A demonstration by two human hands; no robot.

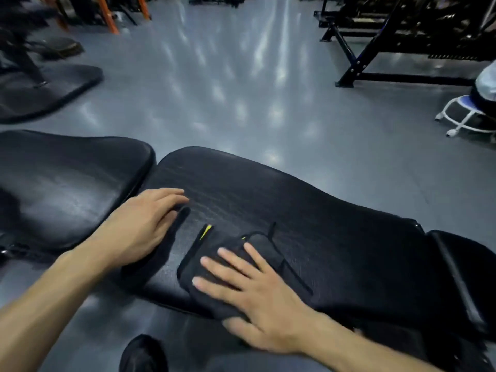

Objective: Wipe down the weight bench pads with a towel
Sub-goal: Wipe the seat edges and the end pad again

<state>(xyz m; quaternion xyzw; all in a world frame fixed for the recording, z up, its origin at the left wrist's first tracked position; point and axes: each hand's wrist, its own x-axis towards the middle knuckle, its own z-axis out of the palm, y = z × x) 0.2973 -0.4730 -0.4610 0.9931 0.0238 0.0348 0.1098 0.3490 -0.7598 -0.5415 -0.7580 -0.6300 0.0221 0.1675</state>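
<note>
The right hand point(257, 299) lies flat, fingers spread, pressing a folded black cloth towel with yellow trim point(236, 267) onto the near edge of the long black padded bench pad point(308, 210). The left hand point(142, 224), fingers straight, seems to rest on that pad's left end. Wiping is under way; next, sweeping toward the far edge, then the neighbouring black seat pad point(67, 183).

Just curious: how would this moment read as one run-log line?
right hand flat on towel | left hand resting on long pad | wiping underway
</note>
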